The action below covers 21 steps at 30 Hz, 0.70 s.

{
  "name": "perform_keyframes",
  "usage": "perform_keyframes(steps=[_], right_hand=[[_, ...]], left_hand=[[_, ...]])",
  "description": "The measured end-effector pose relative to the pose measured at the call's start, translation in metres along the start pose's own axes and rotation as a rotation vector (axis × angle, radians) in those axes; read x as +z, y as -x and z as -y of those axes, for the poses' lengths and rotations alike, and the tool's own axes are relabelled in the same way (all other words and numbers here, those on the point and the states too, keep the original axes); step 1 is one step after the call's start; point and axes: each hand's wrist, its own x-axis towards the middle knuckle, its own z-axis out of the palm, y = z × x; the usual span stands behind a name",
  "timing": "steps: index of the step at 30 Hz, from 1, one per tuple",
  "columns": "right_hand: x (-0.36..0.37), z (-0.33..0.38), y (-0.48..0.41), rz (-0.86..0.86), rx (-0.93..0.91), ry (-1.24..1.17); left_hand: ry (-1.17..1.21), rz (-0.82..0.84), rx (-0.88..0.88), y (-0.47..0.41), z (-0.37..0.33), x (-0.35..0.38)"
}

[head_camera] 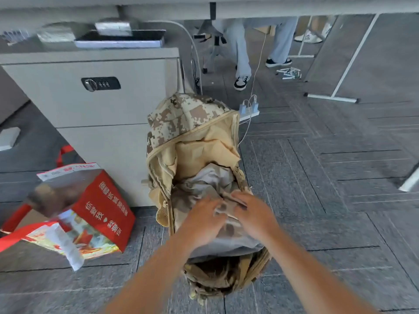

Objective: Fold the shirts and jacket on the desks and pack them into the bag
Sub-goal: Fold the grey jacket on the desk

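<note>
Where the grey carpet-tiled floor (317, 177) met a pale grey metal cabinet with a combination lock (102, 105), a tan digital-camouflage fabric backpack (188, 118) stood open just beside the cabinet's corner. A red paper gift bag with white lettering (102, 207) lay tipped near it. Grey and camouflage clothing (204, 177) sat inside the backpack's mouth. The left hand (201, 223) pressed on it with straight fingers. The right hand (254, 214) touched it too, but blur made its grip impossible to tell.

Bag (181, 118) on floor, right of cabinet (90, 98); box (99, 205) left of bag; clothes (204, 180) in bag.
</note>
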Motion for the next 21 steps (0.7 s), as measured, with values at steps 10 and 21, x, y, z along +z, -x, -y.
perform_keyframes(steps=[10, 21], right_hand=[[0.007, -0.002, 0.037, 0.122, 0.258, 0.112], [0.044, 0.001, 0.014, 0.031, 0.036, -0.023]], left_hand=[[-0.492, 0.002, -0.185, 0.040, -0.006, 0.027], [-0.474, -0.056, -0.125, 0.020, 0.028, 0.035]])
